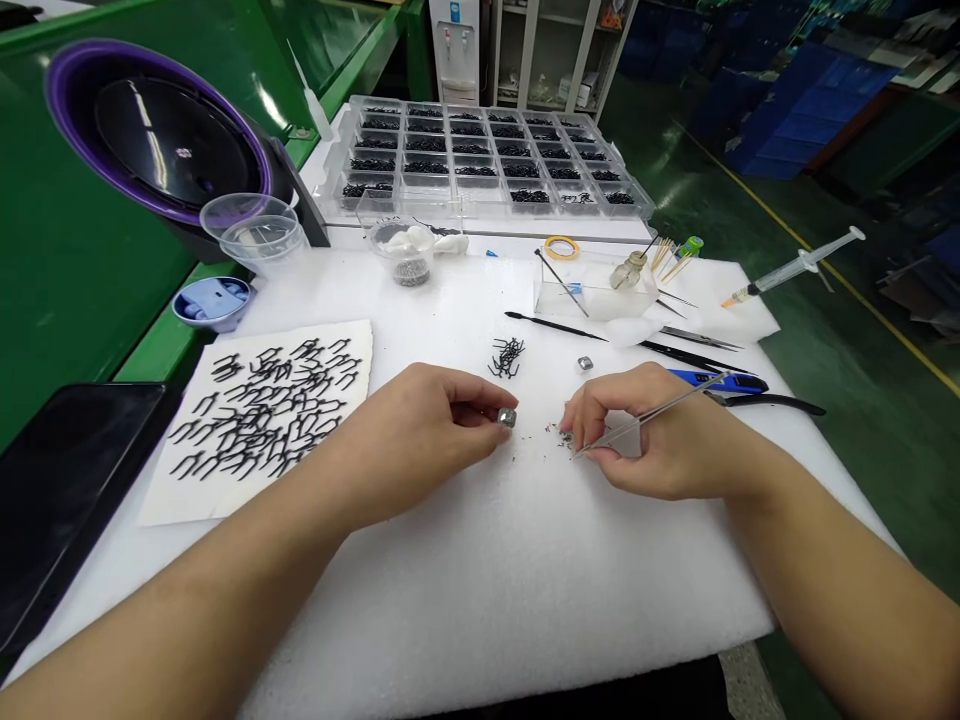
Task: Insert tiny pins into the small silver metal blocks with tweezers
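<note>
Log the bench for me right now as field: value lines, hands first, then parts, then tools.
Left hand: pinches a small silvery block
Right hand: holds tweezers, tips by tiny scattered bits
Beyond the hands: heap of black forked pieces; second silvery block
Left side: white sheet bearing many black forked pieces
Right side: syringe; blue tool
Back: clear compartment tray with dark pieces

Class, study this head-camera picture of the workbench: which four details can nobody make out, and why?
- Head view: the gripped sides of the metal piece, covered by the left hand.
- Head view: whether the tweezers in the right hand pinch anything; the tips are too fine.
- Head view: what the specks are; too small.
- Head view: the black slab's far left part, cut off by the left edge.
</note>
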{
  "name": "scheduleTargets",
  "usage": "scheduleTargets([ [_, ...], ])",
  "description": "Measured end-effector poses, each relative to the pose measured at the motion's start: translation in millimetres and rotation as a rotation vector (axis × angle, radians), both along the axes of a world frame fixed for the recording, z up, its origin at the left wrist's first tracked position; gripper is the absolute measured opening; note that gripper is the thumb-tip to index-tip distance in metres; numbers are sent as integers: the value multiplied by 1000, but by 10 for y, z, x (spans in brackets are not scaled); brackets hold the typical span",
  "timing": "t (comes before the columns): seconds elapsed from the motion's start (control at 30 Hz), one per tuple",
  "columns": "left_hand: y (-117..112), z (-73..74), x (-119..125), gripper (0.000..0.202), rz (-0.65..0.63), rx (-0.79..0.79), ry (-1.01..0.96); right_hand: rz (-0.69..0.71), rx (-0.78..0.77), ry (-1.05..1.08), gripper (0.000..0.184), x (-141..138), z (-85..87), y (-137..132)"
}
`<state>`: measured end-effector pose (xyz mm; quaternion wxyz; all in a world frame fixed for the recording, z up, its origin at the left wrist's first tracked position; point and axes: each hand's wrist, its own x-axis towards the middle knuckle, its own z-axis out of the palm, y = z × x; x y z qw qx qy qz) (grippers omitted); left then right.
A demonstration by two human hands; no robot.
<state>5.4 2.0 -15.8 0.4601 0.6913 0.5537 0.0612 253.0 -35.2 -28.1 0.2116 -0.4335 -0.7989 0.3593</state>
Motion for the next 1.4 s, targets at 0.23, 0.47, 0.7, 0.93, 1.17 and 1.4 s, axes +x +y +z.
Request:
scheduleTargets([
  [0.23, 15, -46, -14, 33, -6, 20, -4, -1, 45, -36, 19, -37, 0, -11],
  [0.47, 11, 42, 31, 31, 5, -18, 13, -14, 49, -43, 19, -44, 6, -12],
  [0.7, 15, 41, 34, 30, -3, -7, 22, -16, 65, -62, 16, -49, 0, -17],
  [0.93, 20, 37, 30, 30, -7, -20, -16, -19, 57, -70, 16, -55, -1, -18],
  [1.17, 16, -77, 21, 28, 18, 68, -74, -37, 56, 14, 17, -31, 32, -22],
  [1.4, -140, -4, 143, 24, -52, 170, -68, -217, 187, 128, 19, -182, 34, -100],
])
